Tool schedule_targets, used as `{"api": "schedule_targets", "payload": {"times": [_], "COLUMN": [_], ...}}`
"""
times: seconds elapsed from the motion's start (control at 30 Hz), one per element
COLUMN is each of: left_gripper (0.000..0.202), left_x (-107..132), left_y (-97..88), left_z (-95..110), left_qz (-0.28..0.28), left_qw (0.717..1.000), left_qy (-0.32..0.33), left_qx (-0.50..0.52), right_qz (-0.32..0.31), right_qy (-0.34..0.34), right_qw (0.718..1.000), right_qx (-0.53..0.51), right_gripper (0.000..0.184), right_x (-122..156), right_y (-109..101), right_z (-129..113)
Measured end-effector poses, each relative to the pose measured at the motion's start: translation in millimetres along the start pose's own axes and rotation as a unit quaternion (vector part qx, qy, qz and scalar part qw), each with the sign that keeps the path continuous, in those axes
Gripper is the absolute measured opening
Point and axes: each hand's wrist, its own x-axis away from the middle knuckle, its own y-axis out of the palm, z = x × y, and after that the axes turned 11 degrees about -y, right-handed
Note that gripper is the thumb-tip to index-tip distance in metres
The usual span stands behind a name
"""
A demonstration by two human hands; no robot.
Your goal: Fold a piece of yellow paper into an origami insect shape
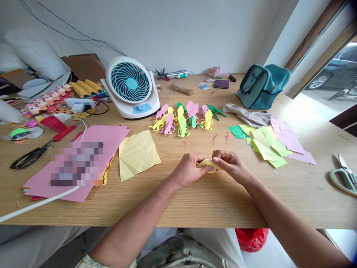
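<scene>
- Our left grip and right grip are both pinched narrow on one small folded paper, left at one end, right at the other.
- So the paper is right between the two, over the near half of the table. We can't tell if it's touching the wood or just above it.
- Handling-wise, we'd guess it's next to weightless, a bit stiff where the layers stack and floppy where they don't. Probably not slippery, but easy to crumple or tear if we squeeze hard.
- We'd hold it by the ends or along the folded edges, thumbs on top, light pressure, like the pinch we've got.
- Looks: pale yellow, matte, folded down to a short narrow strip. Fingers hide both ends, so we can't count the layers.
- Left of the grip there's a creased yellow sheet in much the same shade; beyond the grip, a cluster of pink, yellow and green paper cut-outs.
</scene>
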Motion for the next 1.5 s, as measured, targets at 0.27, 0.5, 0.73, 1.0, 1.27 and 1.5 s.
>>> {"api": "schedule_targets", "payload": {"times": [0.27,0.5,0.73,1.0,1.27,1.5], "left_gripper": [0.035,0.028,0.037,0.037,0.039,0.036], "left_x": [1.6,-6.2,-6.4,-4.0,-2.8,18.6], "left_y": [-0.1,-5.3,-4.8,-11.1,-15.9,-18.2], "left_z": [2.4,-3.1,-5.0,3.0,4.8,-6.9], "left_qz": [-0.026,0.03,-0.001,0.026,-0.025,-0.096], "left_qw": [0.998,0.995,0.981,0.961,0.962,0.966], "left_qy": [-0.018,-0.033,-0.089,-0.13,-0.134,-0.146], "left_qx": [0.049,0.094,0.171,0.241,0.236,0.189], "right_qz": [0.029,0.062,0.095,0.066,0.039,-0.038], "right_qy": [-0.026,-0.01,-0.005,-0.165,-0.258,-0.215], "right_qw": [0.999,0.998,0.995,0.966,0.925,0.914], "right_qx": [0.02,-0.004,-0.019,0.188,0.277,0.342], "right_gripper": [0.043,0.036,0.035,0.018,0.019,0.017], "right_x": [-0.8,-5.3,-5.5,-0.5,-3.3,32.6], "right_y": [2.3,3.6,4.3,2.3,2.0,13.0], "right_z": [-2.3,-1.4,-0.8,-0.2,-6.5,-27.5]}}
